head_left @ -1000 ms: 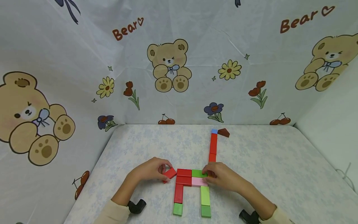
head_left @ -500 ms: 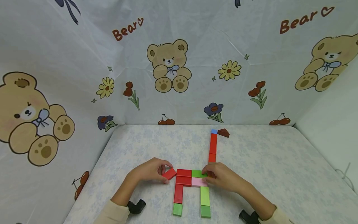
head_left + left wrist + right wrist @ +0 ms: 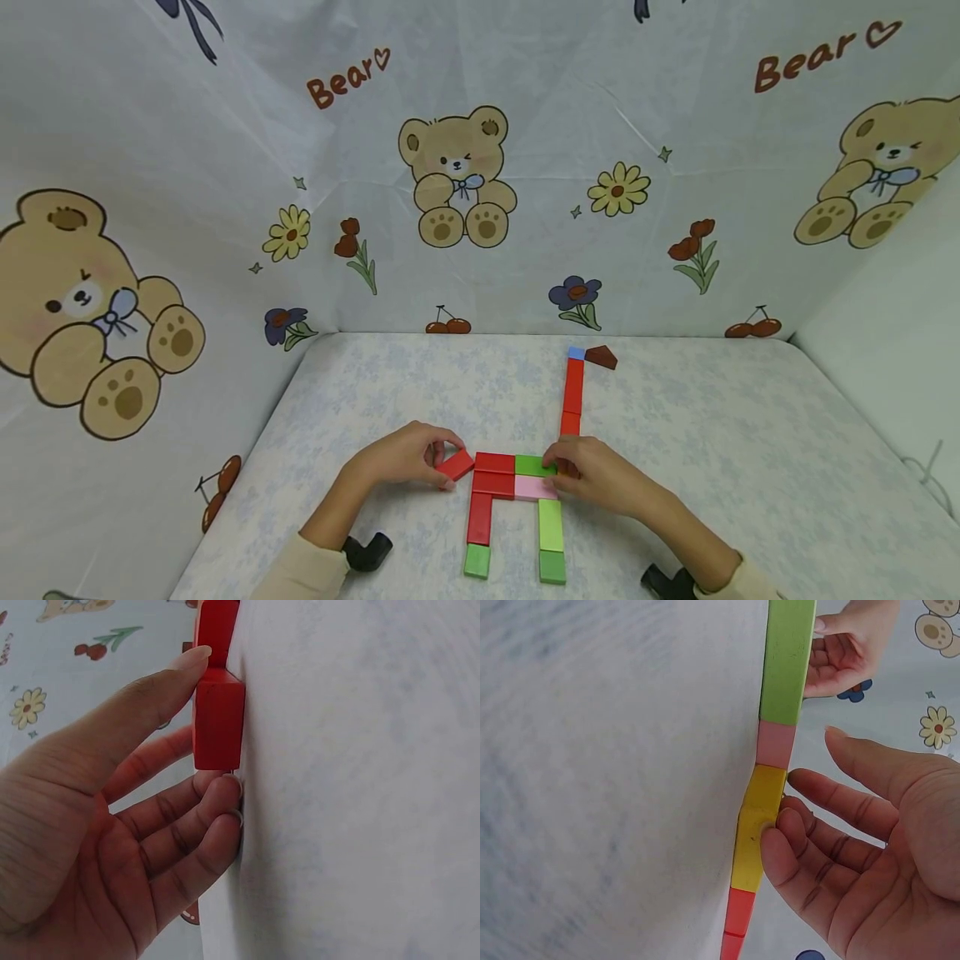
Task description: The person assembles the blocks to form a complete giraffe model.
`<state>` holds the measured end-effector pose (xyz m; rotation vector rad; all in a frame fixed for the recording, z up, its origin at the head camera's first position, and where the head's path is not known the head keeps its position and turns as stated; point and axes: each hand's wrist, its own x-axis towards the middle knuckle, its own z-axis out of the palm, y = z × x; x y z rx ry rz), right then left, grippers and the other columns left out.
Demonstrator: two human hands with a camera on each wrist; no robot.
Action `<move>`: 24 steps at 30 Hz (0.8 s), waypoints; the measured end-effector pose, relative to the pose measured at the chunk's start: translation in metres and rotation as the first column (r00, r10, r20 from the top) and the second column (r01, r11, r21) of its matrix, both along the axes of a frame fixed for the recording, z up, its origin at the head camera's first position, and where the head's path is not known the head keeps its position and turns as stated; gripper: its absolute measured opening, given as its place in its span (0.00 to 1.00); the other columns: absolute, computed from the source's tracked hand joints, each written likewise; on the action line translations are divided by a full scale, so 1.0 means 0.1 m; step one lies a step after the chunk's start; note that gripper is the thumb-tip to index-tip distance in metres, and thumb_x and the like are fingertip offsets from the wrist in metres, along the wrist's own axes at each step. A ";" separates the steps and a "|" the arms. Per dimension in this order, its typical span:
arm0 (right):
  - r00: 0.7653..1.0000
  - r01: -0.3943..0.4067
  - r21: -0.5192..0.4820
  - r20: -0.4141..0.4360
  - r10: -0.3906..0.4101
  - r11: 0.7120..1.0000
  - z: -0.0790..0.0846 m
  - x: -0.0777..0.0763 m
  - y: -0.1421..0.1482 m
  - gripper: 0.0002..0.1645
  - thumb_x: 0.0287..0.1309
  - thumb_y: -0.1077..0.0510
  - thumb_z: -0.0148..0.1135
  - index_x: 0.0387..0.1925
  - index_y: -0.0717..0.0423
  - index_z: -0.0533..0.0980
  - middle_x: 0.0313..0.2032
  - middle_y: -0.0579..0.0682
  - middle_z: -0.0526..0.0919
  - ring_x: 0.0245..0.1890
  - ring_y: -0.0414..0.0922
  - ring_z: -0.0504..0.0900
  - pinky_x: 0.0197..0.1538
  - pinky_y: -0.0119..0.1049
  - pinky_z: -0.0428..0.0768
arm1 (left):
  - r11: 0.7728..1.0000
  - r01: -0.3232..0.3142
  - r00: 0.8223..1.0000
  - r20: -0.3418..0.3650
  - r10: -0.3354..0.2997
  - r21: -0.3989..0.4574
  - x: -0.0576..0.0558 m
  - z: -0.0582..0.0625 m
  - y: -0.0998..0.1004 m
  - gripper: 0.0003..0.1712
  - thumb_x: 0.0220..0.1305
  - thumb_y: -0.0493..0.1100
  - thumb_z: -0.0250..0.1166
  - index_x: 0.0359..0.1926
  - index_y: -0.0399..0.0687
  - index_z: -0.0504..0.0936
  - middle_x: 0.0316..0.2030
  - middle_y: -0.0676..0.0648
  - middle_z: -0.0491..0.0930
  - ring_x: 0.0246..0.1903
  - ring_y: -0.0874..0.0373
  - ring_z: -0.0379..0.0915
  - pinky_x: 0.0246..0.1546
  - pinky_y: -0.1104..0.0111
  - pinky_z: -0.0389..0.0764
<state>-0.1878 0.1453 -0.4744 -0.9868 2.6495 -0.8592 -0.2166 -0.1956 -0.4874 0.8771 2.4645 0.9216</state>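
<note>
My left hand (image 3: 408,457) pinches a red block (image 3: 455,465) between thumb and fingers. This block lies slanted, one corner against the left end of a flat figure made of blocks. In the left wrist view the thumb lies on the red block's (image 3: 219,724) upper edge. My right hand (image 3: 596,471) is at the figure's right end, covering part of it. The right wrist view shows its fingertips against two yellow blocks (image 3: 754,840), the thumb held apart. Beside them are a pink block (image 3: 536,487) and a green block (image 3: 528,464).
Red blocks (image 3: 495,483) form the figure's left part, with two legs ending in green blocks (image 3: 477,561). A red column (image 3: 572,387) rises at the right to a blue block (image 3: 576,353) and a brown piece (image 3: 602,357). Bear-print cloth (image 3: 525,75) hangs behind the table.
The head view has shifted very slightly. Both hands and the blocks keep nearly the same places.
</note>
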 end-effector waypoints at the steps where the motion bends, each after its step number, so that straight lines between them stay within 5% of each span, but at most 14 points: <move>1: 1.000 0.001 0.000 -0.003 -0.001 1.000 0.01 0.00 0.01 0.10 0.60 0.57 0.73 0.42 0.53 0.84 0.25 0.37 0.74 0.28 0.35 0.72 0.32 0.30 0.75 | 1.000 -0.001 1.000 0.000 0.001 0.000 0.00 0.00 0.01 0.28 0.52 0.45 0.81 0.54 0.48 0.84 0.30 0.49 0.80 0.24 0.65 0.72 0.29 0.71 0.76; 8: 1.000 0.009 0.003 -0.013 -0.009 1.000 0.07 0.02 0.05 0.10 0.60 0.57 0.73 0.42 0.54 0.84 0.26 0.37 0.74 0.28 0.35 0.72 0.32 0.30 0.75 | 1.000 0.007 1.000 -0.005 -0.007 0.001 -0.04 0.04 0.05 0.28 0.53 0.46 0.81 0.55 0.49 0.84 0.29 0.51 0.79 0.25 0.66 0.72 0.29 0.71 0.76; 16: 1.000 0.009 0.014 -0.024 -0.009 1.000 0.10 0.02 0.08 0.11 0.60 0.57 0.73 0.44 0.55 0.84 0.28 0.36 0.77 0.29 0.33 0.72 0.33 0.30 0.76 | 0.997 -0.067 0.997 0.044 0.065 0.037 -0.06 0.08 -0.06 0.23 0.69 0.49 0.68 0.61 0.45 0.81 0.31 0.50 0.80 0.25 0.54 0.79 0.28 0.69 0.77; 24: 0.993 0.078 -0.012 -0.085 -0.079 0.997 0.28 0.01 0.23 0.12 0.63 0.56 0.71 0.46 0.53 0.84 0.38 0.37 0.83 0.34 0.34 0.77 0.36 0.30 0.79 | 0.988 -0.154 0.984 -0.087 0.155 0.022 -0.17 0.14 -0.38 0.20 0.72 0.50 0.65 0.59 0.46 0.82 0.37 0.53 0.82 0.31 0.58 0.76 0.31 0.68 0.78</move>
